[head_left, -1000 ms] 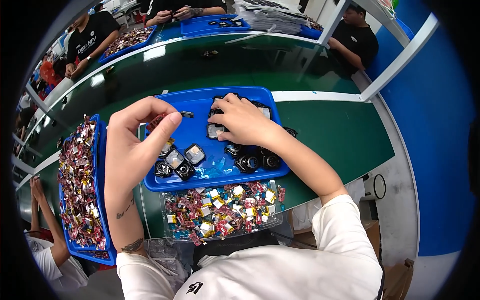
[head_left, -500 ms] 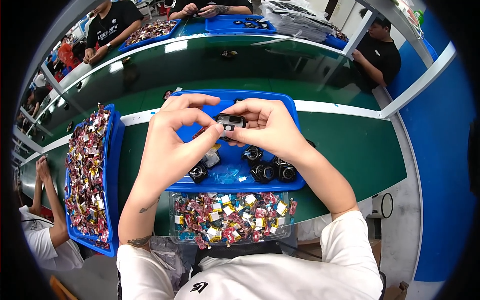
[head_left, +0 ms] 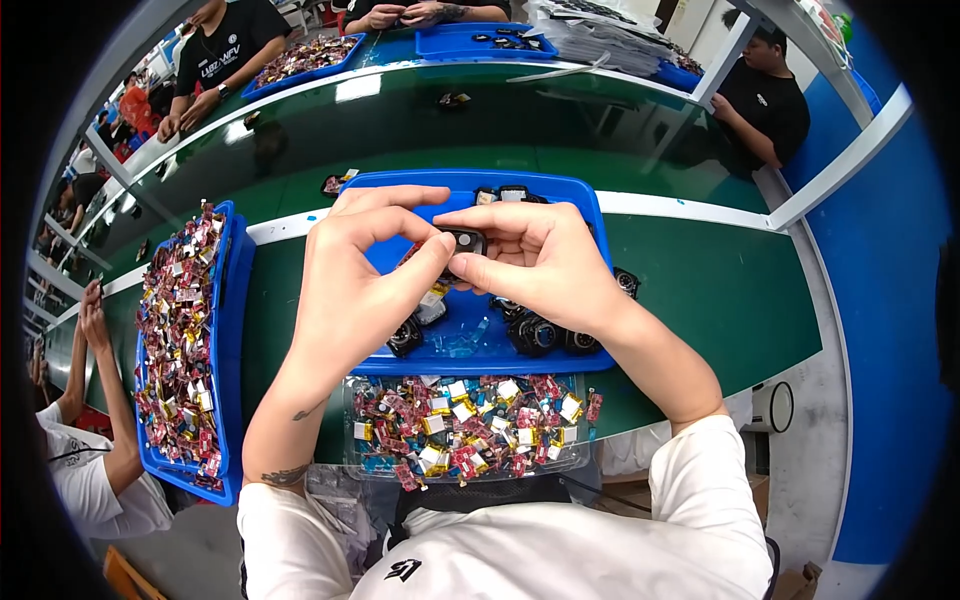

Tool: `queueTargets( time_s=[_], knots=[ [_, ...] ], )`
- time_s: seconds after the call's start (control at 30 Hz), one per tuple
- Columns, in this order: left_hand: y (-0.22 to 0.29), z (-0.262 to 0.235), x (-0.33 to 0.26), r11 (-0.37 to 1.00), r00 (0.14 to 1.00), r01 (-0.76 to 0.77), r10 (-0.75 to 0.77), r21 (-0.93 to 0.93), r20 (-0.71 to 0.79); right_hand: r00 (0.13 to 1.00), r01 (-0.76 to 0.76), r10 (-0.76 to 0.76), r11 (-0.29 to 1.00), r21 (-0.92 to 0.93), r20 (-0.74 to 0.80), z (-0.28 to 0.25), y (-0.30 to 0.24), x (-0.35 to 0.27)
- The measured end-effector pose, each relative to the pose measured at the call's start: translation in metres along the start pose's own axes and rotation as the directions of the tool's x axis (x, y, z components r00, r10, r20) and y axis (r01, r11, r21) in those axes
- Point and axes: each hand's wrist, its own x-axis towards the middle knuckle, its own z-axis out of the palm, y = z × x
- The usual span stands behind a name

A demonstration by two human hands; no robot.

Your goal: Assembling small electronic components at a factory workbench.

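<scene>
Two-handed work above the blue tray (head_left: 410, 179); steady support and light pressure suited the step; the right hand (head_left: 552, 262) gripped the black case (head_left: 473, 242); the left hand's (head_left: 362, 258) fingers were narrowly pinched at its edge, their hold unclear; the case looked small, round-cornered, pale-spotted.

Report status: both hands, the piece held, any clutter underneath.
Right hand gripping small black casing. Left hand, thumb at its left edge, grip unclear. Piece above blue tray; round-faced black units clustered in tray, lower right.
</scene>
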Motion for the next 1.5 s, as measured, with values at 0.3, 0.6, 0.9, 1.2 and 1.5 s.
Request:
queueTargets(
  time_s=[0.3, 0.6, 0.9, 1.2, 1.5],
  knots=[
    [0.003, 0.004, -0.001, 0.998, 0.998, 0.062, -0.062, -0.007, 0.013, 0.995, 0.028, -0.035, 0.997, -0.077, -0.093, 0.001, 0.002, -0.001],
    [0.010, -0.002, -0.003, 1.000, 1.000, 0.005, -0.005, 0.007, 0.009, 0.977, 0.080, -0.074, 0.997, 0.024, -0.199, -0.009, -0.006, 0.002],
    [0.005, -0.001, -0.003, 0.826, 0.923, 0.372, -0.284, -0.423, 0.259, 0.952, 0.188, -0.199, 0.980, -0.069, -0.233, -0.004, -0.001, 0.000],
    [0.001, 0.004, 0.002, 0.763, 0.929, 0.368, -0.328, -0.532, 0.172, 0.949, 0.232, -0.245, 0.969, -0.088, -0.196, 0.000, -0.003, -0.002],
    [-0.001, -0.031, 0.008, 0.867, 0.947, 0.280, -0.321, -0.413, -0.031, 0.972, 0.034, -0.124, 0.913, -0.406, -0.198, -0.035, 0.019, 0.052]
  ],
)
